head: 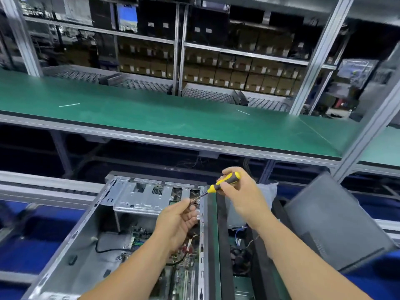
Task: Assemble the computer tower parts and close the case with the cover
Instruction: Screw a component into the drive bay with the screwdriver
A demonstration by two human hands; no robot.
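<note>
An open computer tower case (91, 241) lies on its side below me, its motherboard (184, 271) and silver drive cage (147, 195) exposed. My right hand (240, 195) grips the yellow-and-black handle of a screwdriver (225, 181) above the case's right edge. My left hand (179, 219) pinches the tip of the screwdriver shaft between thumb and fingers; whether a screw is there is too small to tell. A dark grey case cover (333, 224) leans tilted at the right.
A second open chassis (240, 256) with a fan and wires sits right of the case. A green-topped shelf (173, 122) spans above the work area. Metal frame posts (368, 131) stand at the right. Racks of cardboard boxes (238, 72) fill the background.
</note>
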